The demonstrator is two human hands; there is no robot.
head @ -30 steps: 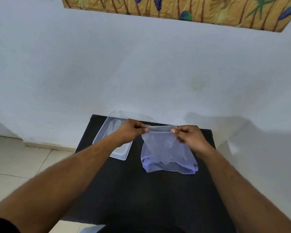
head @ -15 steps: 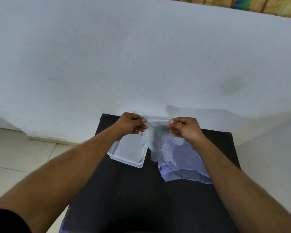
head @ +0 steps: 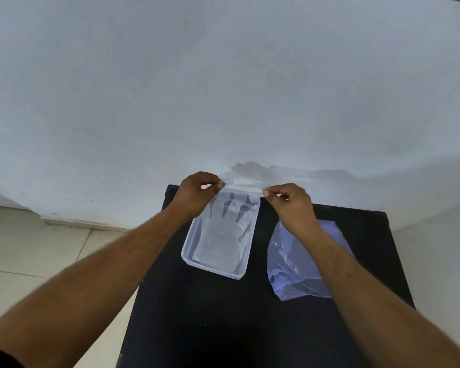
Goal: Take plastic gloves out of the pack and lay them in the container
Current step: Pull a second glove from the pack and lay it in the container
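Observation:
A clear plastic glove (head: 230, 221) hangs stretched between my two hands, right over the shallow clear container (head: 189, 257) on the black table. My left hand (head: 195, 193) pinches the glove's top left corner. At the top right corner, my right hand (head: 292, 205) pinches it too. The glove's fingers point up toward my hands and its lower part lies down inside the container. The bluish plastic pack (head: 300, 264) lies on the table to the right of the container, partly under my right forearm.
The small black table (head: 223, 322) stands against a white wall (head: 223, 88). Tiled floor (head: 32, 251) lies to the left, below the table's left edge. The table's front half holds nothing but my forearms above it.
Both hands carried the glove from over the pack leftward to above the container and spread it wider. The camera tilted down and shifted, so the container now shows in full.

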